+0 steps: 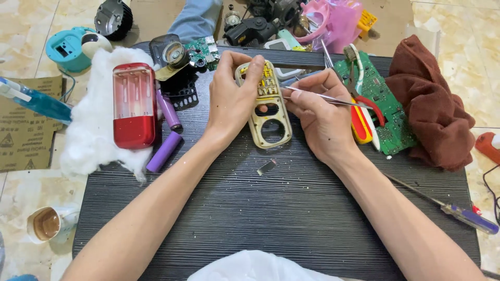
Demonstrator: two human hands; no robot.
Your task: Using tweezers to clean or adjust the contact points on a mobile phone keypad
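My left hand [232,99] grips a beige plastic casing [266,112] with two round openings, holding it tilted on the dark ribbed table [271,208]. Yellow parts show inside the casing's upper half. My right hand [320,112] pinches metal tweezers [333,98] whose thin tips point left, near the casing's right edge. Both hands meet at the far middle of the table.
Left lie a red and clear case [134,104] on white cotton wadding [94,125] and two purple cylinder cells [165,151]. Right are a green circuit board [383,99], red-handled pliers [362,117], a brown cloth [432,104] and a screwdriver [463,214]. A small clear chip [267,166] lies nearby.
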